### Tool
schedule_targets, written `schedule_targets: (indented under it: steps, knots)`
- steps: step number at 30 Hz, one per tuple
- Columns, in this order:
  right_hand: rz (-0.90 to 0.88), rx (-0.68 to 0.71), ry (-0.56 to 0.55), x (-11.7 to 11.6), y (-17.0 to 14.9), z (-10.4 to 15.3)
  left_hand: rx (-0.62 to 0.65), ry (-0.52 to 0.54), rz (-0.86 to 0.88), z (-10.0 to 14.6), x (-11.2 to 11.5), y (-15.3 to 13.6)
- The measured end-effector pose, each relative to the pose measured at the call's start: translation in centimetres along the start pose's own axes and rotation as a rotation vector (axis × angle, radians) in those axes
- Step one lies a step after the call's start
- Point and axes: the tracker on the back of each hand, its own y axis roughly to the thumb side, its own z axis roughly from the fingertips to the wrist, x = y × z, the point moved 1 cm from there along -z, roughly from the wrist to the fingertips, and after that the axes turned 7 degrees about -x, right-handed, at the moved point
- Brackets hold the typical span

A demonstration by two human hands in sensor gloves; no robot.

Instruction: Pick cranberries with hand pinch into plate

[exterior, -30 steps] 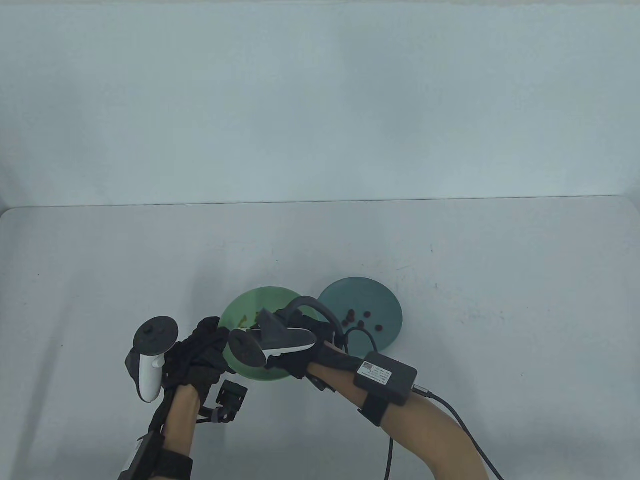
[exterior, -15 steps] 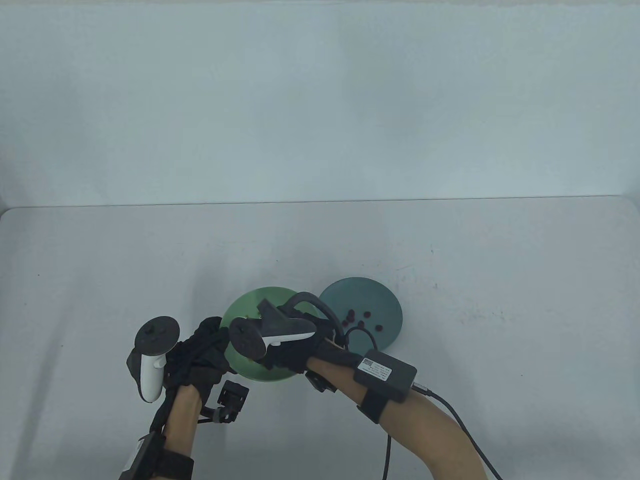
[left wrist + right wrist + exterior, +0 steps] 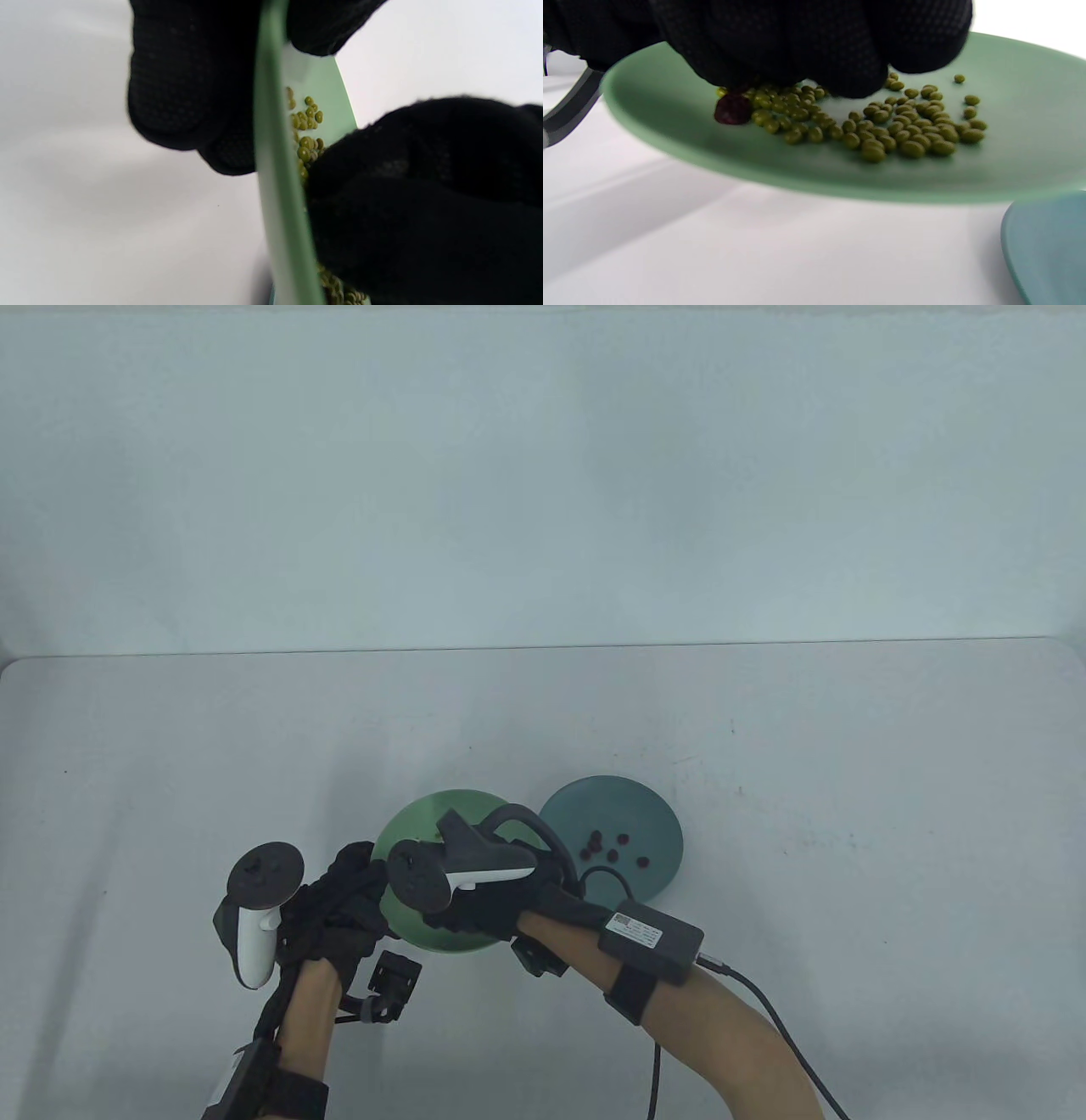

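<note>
A light green plate (image 3: 424, 814) holds many small green beans (image 3: 908, 127) and one dark red cranberry (image 3: 732, 109). My left hand (image 3: 361, 891) grips the plate's left rim, fingers under it and thumb over it (image 3: 191, 93). My right hand (image 3: 797, 80) is down over the beans, fingertips bunched, and one fingertip touches the cranberry. Whether the cranberry is pinched I cannot tell. A teal plate (image 3: 632, 806) stands just to the right with several cranberries (image 3: 609, 845) on it.
The two plates stand rim to rim near the table's front middle. A black box (image 3: 652, 933) and its cable (image 3: 789, 1027) sit on my right forearm. A small camera (image 3: 392, 980) hangs under my left wrist.
My right hand has shifted a little left and farther over the green plate, covering the beans in the table view. My left hand has stayed on the rim.
</note>
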Motion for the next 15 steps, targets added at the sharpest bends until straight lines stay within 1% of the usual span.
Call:
schedule_targets:
  steps: [10, 15]
  knots:
    - [0.060, -0.002, -0.005, -0.20, 0.45, 0.00, -0.013, 0.010, -0.002, 0.04, -0.04, -0.11]
    - [0.048, 0.008, 0.026, -0.29, 0.48, -0.18, -0.013, 0.013, -0.006, 0.12, 0.07, -0.08]
